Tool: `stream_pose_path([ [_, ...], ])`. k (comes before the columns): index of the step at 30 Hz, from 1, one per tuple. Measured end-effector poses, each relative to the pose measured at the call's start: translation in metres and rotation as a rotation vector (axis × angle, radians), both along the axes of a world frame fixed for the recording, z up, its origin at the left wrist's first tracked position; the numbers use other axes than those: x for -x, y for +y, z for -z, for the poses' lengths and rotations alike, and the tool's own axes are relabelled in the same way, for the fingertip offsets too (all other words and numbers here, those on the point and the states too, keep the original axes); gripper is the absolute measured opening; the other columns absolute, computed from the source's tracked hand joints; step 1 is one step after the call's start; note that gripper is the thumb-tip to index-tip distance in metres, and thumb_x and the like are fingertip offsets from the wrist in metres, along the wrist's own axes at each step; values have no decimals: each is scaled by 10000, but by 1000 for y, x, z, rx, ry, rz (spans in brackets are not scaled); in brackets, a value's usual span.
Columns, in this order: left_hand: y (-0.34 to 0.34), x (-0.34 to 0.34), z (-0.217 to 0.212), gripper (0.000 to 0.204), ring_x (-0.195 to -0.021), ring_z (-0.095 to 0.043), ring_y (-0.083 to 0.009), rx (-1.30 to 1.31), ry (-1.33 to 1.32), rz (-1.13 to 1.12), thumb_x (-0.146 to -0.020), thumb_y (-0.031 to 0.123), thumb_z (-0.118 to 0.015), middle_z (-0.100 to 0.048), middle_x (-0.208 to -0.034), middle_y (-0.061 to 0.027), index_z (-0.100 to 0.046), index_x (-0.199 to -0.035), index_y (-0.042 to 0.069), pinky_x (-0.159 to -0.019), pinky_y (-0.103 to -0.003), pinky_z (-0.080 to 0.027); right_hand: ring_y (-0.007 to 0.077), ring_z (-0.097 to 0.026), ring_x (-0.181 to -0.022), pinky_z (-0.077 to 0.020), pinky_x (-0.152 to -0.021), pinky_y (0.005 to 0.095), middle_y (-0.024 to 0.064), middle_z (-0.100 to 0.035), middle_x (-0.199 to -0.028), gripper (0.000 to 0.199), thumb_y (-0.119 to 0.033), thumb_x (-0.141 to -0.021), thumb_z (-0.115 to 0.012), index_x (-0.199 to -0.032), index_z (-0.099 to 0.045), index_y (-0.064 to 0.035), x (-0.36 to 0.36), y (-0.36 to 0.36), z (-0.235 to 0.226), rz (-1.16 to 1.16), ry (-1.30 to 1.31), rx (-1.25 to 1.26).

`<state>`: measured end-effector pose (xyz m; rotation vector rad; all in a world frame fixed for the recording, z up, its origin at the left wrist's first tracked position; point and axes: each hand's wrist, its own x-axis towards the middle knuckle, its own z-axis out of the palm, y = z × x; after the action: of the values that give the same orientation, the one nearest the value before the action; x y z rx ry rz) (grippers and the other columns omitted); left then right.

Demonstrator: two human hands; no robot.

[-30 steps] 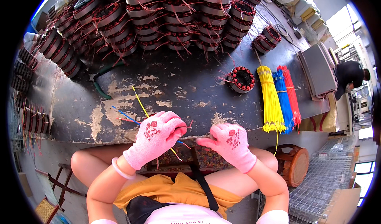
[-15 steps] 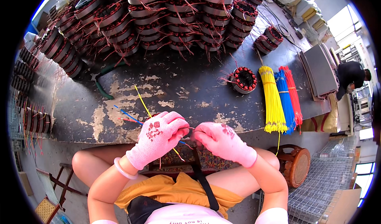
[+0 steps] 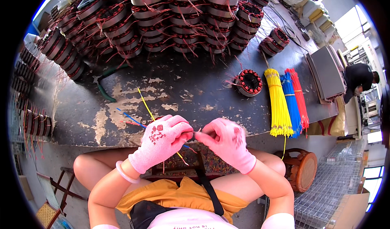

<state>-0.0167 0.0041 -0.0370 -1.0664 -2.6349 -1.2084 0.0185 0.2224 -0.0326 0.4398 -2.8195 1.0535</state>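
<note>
My left hand (image 3: 160,139), in a pink glove, is closed at the front edge of the bench. A yellow wire (image 3: 146,102), a blue wire (image 3: 129,115) and a red wire (image 3: 132,123) run beneath it, with bare-tipped ends out on the near side. Part of a red-wound ring shows behind its knuckles, mostly hidden. My right hand (image 3: 229,141), also gloved in pink, pinches with thumb and forefinger. A thin dark wire end (image 3: 196,134) spans the small gap between both hands' fingertips.
Stacks of wound motor stators (image 3: 185,22) fill the back of the bench. One single stator (image 3: 249,83) sits right of centre, beside yellow (image 3: 278,103), blue (image 3: 291,103) and red (image 3: 299,101) wire bundles. Green-handled pliers (image 3: 106,91) lie at left. Someone bends over at far right.
My right hand has turned, its fingers rising and thumb showing at the wire end. The left hand and the coloured wires stay nearly in place.
</note>
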Motion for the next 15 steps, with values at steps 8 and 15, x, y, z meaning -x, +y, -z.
stream_pose_path([
  [8, 2, 1, 3, 125, -814, -648, -270, 5, 81, -3, -826, 80, -743, -659, -903, -33, -682, -932, 108, -716, -400, -545, 106, -602, -659, -478, -604, 267, 13, -699, -836, 222, -253, -983, -679, -1073, -680, -50, -1, -12, -7, 158, -871, 543],
  [15, 1, 0, 3, 121, -818, -647, -270, 10, 65, -8, -834, 85, -738, -655, -919, -26, -677, -934, 110, -718, -398, -545, 175, -643, -813, -503, -716, 317, 26, -658, -906, 253, -280, -912, -725, -1081, -687, -95, 5, 4, -11, -191, 124, -348],
])
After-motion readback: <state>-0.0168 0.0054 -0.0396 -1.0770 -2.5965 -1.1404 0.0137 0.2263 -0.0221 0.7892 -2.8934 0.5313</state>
